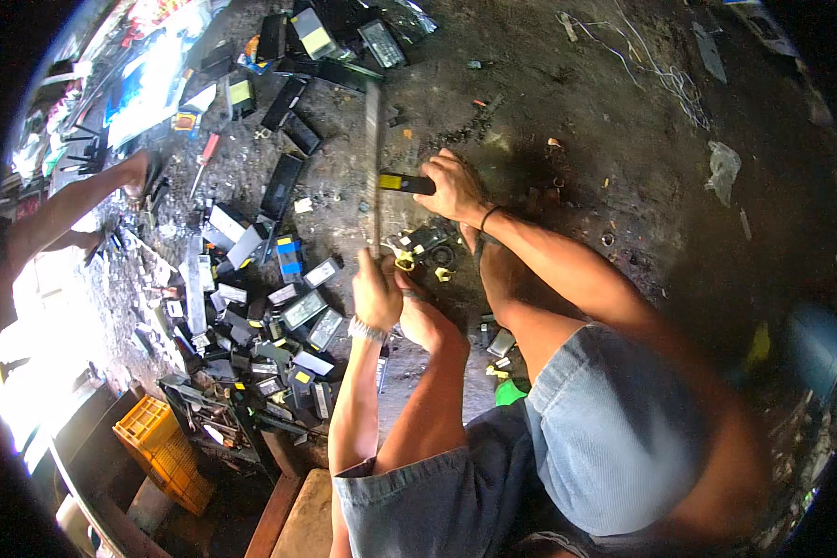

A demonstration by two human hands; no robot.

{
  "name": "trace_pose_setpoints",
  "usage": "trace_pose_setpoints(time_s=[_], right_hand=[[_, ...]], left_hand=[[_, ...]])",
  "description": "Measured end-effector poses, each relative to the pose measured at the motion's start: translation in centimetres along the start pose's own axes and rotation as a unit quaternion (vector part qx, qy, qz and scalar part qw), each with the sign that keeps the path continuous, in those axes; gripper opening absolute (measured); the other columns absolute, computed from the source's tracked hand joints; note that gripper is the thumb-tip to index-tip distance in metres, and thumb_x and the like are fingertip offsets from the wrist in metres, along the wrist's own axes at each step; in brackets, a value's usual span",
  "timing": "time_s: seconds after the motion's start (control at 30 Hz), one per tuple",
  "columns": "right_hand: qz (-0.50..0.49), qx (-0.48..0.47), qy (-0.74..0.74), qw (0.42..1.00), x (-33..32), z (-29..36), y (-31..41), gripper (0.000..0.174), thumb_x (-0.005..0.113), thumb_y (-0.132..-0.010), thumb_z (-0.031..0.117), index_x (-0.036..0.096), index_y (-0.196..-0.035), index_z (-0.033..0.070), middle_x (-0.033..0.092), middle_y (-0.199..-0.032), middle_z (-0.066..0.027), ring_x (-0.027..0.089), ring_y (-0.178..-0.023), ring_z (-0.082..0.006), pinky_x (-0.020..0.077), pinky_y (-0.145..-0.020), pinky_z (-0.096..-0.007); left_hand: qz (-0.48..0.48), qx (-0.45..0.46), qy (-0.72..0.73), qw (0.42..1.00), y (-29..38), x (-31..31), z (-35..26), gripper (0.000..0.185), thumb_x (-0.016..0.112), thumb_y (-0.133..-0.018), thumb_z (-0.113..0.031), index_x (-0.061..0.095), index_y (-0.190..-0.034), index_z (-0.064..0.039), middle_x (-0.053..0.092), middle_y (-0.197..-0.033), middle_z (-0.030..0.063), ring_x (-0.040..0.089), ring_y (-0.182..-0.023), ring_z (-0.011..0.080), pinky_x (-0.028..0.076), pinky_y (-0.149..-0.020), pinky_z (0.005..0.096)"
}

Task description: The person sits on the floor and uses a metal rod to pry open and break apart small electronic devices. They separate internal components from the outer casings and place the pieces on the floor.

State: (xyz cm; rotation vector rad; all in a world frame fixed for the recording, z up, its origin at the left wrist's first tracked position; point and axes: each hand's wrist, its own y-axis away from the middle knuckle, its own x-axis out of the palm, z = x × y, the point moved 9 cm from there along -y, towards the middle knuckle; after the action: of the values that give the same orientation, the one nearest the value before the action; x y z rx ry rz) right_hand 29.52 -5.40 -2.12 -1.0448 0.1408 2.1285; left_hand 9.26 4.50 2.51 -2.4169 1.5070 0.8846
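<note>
My left hand (376, 293), with a metal watch band at its wrist, is closed around the lower end of a long, flat metal bar (373, 153). The bar stretches away from me and is blurred, so its exact kind is unclear. In my right hand (453, 187) is a black battery pack (408, 183) with a yellow patch, its far end close against the bar's side. Below it, between my feet, lies a black plastic part (429, 237) with yellow pieces (404, 260) beside it.
A heap of battery packs and plastic cases (305, 309) spreads to the left. A red-handled screwdriver (206, 162) lies farther off, near another person's leg (77, 199). An orange crate (164, 453) stands lower left. Tangled wires (676, 84) lie at upper right.
</note>
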Motion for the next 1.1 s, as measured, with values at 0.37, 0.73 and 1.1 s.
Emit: trace_pose_setpoints(time_s=[0.37, 0.73, 1.1], right_hand=[[0.032, 0.064, -0.019, 0.997, 0.5, -1.2, 0.0, 0.029, 0.079, -0.064, 0.014, 0.064, -0.086, 0.001, 0.057, -0.089, -0.0123, 0.056, -0.097, -0.0323, 0.0479, -0.086, -0.0449], [0.003, 0.069, 0.004, 0.998, 0.6, -0.9, 1.5, 0.035, 0.084, -0.06, 0.014, 0.063, -0.087, 0.004, 0.055, -0.093, -0.0122, 0.054, -0.097, -0.034, 0.0459, -0.084, -0.0454], [0.069, 0.047, 0.055, 0.995, -0.1, 0.9, 1.3, 0.036, 0.082, -0.064, 0.02, 0.063, -0.089, 0.003, 0.055, -0.097, -0.0133, 0.054, -0.104, -0.0343, 0.0467, -0.09, -0.0452]], left_hand=[[-0.176, 0.212, 0.115, 0.954, -0.1, -5.0, -6.4, 0.018, 0.06, -0.097, -0.02, 0.053, -0.096, -0.004, 0.06, -0.078, 0.0125, 0.058, -0.063, 0.0273, 0.049, -0.058, 0.0378], [-0.256, 0.188, 0.237, 0.918, 2.5, -10.4, -12.8, 0.032, 0.051, -0.106, -0.034, 0.058, -0.102, -0.003, 0.062, -0.088, 0.0095, 0.056, -0.071, 0.0187, 0.049, -0.058, 0.0314], [-0.113, -0.039, -0.05, 0.992, 2.5, -3.4, -2.6, 0.02, 0.057, -0.103, -0.017, 0.045, -0.099, -0.001, 0.061, -0.067, 0.0281, 0.064, -0.065, 0.0504, 0.045, -0.051, 0.0537]])
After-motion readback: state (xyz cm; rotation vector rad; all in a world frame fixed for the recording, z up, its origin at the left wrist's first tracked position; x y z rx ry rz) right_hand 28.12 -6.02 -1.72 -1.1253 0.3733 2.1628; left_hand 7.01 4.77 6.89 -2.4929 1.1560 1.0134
